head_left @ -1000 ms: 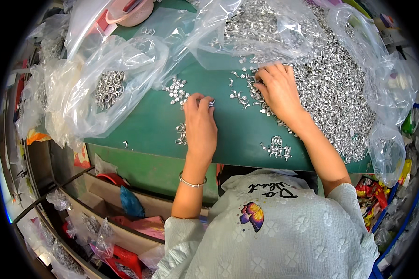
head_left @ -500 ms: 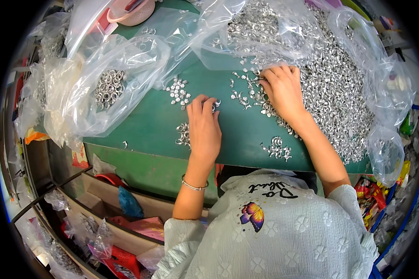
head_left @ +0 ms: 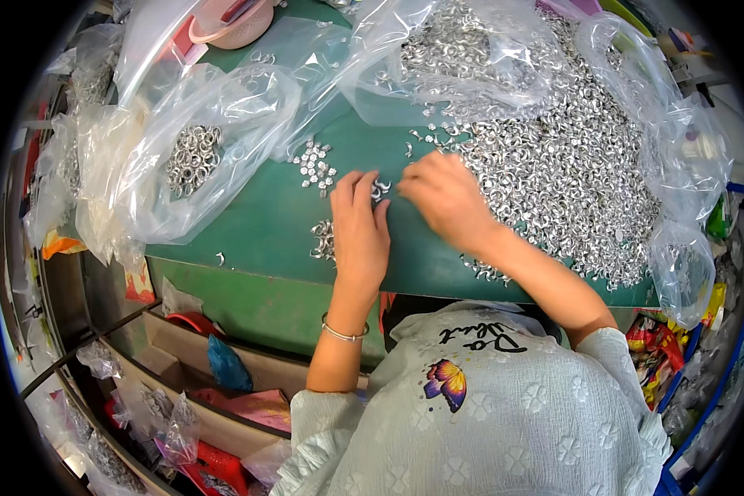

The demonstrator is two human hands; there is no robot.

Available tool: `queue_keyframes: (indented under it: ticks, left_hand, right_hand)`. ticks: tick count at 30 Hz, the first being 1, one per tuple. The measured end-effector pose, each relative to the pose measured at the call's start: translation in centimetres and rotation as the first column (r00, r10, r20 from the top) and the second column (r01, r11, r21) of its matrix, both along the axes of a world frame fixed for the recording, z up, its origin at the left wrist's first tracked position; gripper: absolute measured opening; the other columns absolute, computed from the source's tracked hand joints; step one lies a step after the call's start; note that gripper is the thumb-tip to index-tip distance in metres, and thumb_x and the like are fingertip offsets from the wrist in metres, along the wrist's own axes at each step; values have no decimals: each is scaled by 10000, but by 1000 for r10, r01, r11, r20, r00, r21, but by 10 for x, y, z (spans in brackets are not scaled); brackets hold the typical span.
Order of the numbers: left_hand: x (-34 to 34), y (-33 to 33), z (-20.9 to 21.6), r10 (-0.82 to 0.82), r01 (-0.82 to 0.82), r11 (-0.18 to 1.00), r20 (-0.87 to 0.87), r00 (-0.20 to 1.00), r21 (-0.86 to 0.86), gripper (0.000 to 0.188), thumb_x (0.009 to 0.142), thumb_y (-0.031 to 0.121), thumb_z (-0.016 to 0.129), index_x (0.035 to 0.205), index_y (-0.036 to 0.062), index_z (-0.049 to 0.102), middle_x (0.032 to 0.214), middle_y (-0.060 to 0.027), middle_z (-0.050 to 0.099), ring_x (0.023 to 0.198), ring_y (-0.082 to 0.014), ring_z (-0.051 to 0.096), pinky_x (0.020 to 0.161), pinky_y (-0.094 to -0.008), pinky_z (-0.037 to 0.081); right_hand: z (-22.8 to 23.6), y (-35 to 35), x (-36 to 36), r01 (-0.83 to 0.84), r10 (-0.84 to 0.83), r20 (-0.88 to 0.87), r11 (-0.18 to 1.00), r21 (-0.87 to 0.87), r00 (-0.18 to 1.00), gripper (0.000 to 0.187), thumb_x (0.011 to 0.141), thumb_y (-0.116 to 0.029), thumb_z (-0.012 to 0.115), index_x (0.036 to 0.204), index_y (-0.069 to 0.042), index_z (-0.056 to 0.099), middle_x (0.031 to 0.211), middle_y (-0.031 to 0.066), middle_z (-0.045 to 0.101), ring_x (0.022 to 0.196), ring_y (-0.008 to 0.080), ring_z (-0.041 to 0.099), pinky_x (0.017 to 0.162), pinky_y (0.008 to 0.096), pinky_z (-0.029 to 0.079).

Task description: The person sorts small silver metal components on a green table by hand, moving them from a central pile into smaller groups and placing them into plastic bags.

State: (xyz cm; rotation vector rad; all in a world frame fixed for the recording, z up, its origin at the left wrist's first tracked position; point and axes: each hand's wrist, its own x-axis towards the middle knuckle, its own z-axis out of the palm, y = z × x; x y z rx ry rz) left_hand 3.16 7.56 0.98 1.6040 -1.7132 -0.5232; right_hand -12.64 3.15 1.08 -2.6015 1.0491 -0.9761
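My left hand [head_left: 360,227] rests over the green tabletop [head_left: 273,231] with its fingers curled. Several small curved silver metal pieces [head_left: 380,191] show between its index finger and thumb. To the right, my right hand [head_left: 448,197] has its fingers drawn together, pointing toward the left hand; they are slightly blurred, and whatever they hold is hidden. Beyond my left hand lies a small group of flower-shaped silver pieces [head_left: 316,163]. Beside its wrist sits another group of curved pieces [head_left: 323,239]. A large heap of silver pieces [head_left: 579,174] spreads to the right of my right hand.
Clear plastic sheeting [head_left: 471,78] covers part of the heap. On the left, an open plastic bag [head_left: 256,124] contains silver rings [head_left: 193,159]. A pink basket [head_left: 241,31] stands at the back. Below the table's left edge are open compartments [head_left: 182,364] with bags.
My right hand has moved from the heap's far left edge toward me and leftward, close to my left hand. It now partly covers the loose pieces near the front edge. My left hand has barely moved.
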Motion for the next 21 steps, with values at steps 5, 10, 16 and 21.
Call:
queue_keyframes:
  ticks: [5, 10, 16, 21]
  left_hand:
    - [2, 6, 8, -21, 19, 999, 84, 996, 33, 471, 751, -6, 731, 1196, 39, 582, 1218, -133, 530, 1092, -333, 494, 930, -418, 417]
    - [-9, -2, 6, -14, 18, 1000, 213, 977, -14, 351, 785, 42, 718, 1122, 36, 621, 1218, -132, 525, 1098, -328, 488, 923, -427, 407]
    - [-8, -6, -11, -26, 27, 1000, 95, 995, -9, 254, 815, 37, 680, 1062, 3, 628, 1218, -157, 517, 1130, -355, 471, 926, -441, 398]
    - [-7, -3, -1, -15, 16, 1000, 59, 998, -13, 383, 785, 6, 699, 1148, -16, 580, 1211, -167, 505, 1119, -359, 472, 938, -435, 408]
  right_hand:
    - [-2, 3, -8, -57, 53, 65, 997, 61, 997, 178, 731, -56, 636, 907, -32, 655, 976, 75, 632, 959, 247, 564, 810, 353, 432]
    - [7, -43, -41, 350, -342, -249, 937, -12, 906, 119, 774, -82, 637, 876, -47, 687, 970, 85, 635, 963, 259, 562, 817, 369, 426]
    - [9, -46, -39, 360, -350, -434, 931, -64, 830, 185, 772, -99, 696, 949, -60, 661, 870, 78, 609, 910, 274, 549, 791, 386, 402]
    - [24, -37, -43, 327, -285, -322, 941, 85, 903, 108, 774, -85, 669, 877, -62, 645, 891, 75, 607, 949, 257, 551, 777, 381, 406]
